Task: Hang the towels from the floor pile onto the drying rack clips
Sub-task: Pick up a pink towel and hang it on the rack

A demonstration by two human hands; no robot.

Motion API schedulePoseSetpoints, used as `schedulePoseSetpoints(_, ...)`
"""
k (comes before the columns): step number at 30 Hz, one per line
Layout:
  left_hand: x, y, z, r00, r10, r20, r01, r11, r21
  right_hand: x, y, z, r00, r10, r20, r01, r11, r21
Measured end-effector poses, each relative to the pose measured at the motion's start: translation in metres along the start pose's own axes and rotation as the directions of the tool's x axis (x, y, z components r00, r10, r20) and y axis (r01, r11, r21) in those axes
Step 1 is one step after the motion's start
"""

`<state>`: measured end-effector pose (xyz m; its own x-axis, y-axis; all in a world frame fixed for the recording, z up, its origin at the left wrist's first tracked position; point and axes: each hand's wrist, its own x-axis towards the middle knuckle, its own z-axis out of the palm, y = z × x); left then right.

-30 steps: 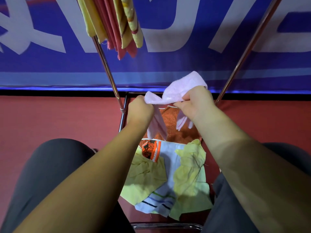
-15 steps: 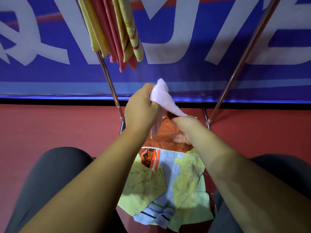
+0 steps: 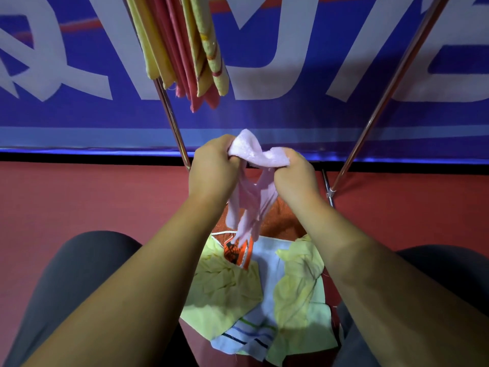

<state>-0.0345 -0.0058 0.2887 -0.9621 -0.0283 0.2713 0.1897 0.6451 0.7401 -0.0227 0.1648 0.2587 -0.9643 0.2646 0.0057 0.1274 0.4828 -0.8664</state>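
I have both hands, left hand (image 3: 215,165) and right hand (image 3: 293,173), clamped on the pink towel (image 3: 254,181) above the floor pile (image 3: 264,292), apparently finding an edge to lift toward the rack's clips.

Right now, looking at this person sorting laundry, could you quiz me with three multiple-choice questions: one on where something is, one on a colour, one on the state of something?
1. Where is the pile of towels still to be hung?
A. On the floor between the person's legs
B. Draped over the blue banner
C. On a chair to the left

2. What colour is the towel being held?
A. Dark green
B. Pale pink
C. Black

3. How is that towel held?
A. Pinched by one hand only
B. Lying loose on the floor
C. Gripped by both hands, its ends dangling

Answers:
1 A: the pile lies on the red floor between the knees.
2 B: the pale pink towel is pale pink.
3 C: the left hand and right hand both grip it.
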Motion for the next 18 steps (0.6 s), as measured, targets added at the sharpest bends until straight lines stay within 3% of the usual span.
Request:
schedulePoseSetpoints(5,0.009,-0.021,0.008,0.999,-0.01,0.05,0.001,0.983,0.186,0.004,-0.009,-0.005,0.998,0.027,-0.051,-0.02,0.992,0.128)
schedulePoseSetpoints(11,0.008,-0.036,0.027,0.989,-0.033,0.142,-0.009,0.958,0.287,0.004,-0.014,-0.014,0.986,-0.115,-0.121,0.139,0.967,0.212)
schedulePoseSetpoints(18,0.009,-0.04,0.029,0.942,-0.096,0.322,-0.038,0.921,0.387,0.009,-0.012,-0.033,0.969,-0.219,-0.116,0.197,0.965,-0.173)
